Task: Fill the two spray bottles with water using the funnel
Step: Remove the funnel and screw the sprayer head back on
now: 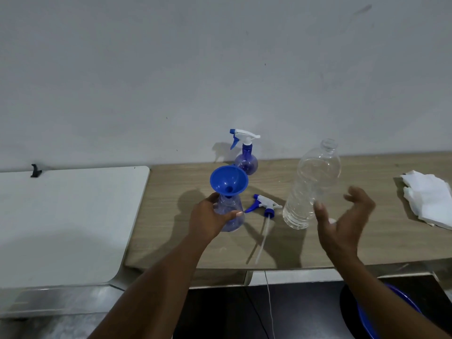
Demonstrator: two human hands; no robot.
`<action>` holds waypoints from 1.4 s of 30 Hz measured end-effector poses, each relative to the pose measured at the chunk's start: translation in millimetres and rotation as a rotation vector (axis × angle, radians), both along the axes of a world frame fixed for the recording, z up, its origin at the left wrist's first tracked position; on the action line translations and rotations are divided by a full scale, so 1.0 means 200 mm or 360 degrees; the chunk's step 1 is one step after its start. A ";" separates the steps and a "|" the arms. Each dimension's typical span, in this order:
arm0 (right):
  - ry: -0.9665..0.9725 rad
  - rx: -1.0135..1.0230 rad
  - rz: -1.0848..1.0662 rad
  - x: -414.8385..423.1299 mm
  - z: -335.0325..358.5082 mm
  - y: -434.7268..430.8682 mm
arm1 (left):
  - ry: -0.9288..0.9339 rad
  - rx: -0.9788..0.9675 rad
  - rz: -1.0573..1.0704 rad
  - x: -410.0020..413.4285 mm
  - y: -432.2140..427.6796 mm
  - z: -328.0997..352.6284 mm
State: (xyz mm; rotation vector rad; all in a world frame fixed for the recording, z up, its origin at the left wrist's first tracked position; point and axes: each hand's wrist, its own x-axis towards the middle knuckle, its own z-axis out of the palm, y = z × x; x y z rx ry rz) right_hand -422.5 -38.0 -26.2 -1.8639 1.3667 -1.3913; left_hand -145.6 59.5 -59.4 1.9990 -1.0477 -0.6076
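On the counter (pixel 367 241) the uncapped water bottle (pixel 310 187) stands, with the right hand (pixel 342 221) spread open just beside it. Left of the water bottle, the left hand (pixel 208 218) grips the open spray bottle (pixel 231 216) carrying the funnel (pixel 228 179). The capped second spray bottle (pixel 245 155) stands further back. Pouring looks next: grasp the water bottle and tip it over the funnel.

2 bare forearms and 2 bare hands, uncovered all the way to the frame edge. Left forearm (pixel 156 277) slim and smooth, widening toward the elbow end. Left hand (pixel 208 216): thumbnail (pixel 239 213) longish, pale pink, squared tip. Right hand (pixel 342 221) motion-blurred, finger outlines smeared; 1 pale nail (pixel 318 205) readable at a fingertip, shape unclear. Right forearm (pixel 381 289) same slim build, lower part in shadow.
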 end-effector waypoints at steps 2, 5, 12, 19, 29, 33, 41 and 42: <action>0.0018 -0.0445 0.0086 0.07 0.08 0.11 | 0.0025 0.0015 0.0006 0.00 0.00 0.00; 0.0388 -0.0635 0.0759 0.30 0.32 0.19 | 0.0076 0.0051 -0.0011 0.02 0.00 -0.01; 0.2161 -0.0546 0.1373 0.84 0.63 0.02 | 0.0112 0.0031 -0.0039 0.03 0.03 -0.01; 0.2437 -0.0619 0.1388 0.99 0.66 -0.01 | 0.0132 0.0030 -0.0093 0.05 0.03 0.02; 0.0953 0.0494 0.1145 0.77 0.56 -0.23 | 0.0097 0.0017 0.0000 0.11 0.11 0.05; 0.0441 0.0823 0.0783 0.74 0.20 -0.18 | 0.0098 -0.0032 -0.0027 0.14 0.15 0.05; 0.1041 0.0648 0.0659 0.87 -0.31 -0.09 | 0.0093 -0.0054 -0.0003 0.21 0.20 0.02; 0.1106 0.0624 0.0670 0.87 -0.34 -0.09 | 0.0105 -0.0057 0.0001 0.22 0.20 0.02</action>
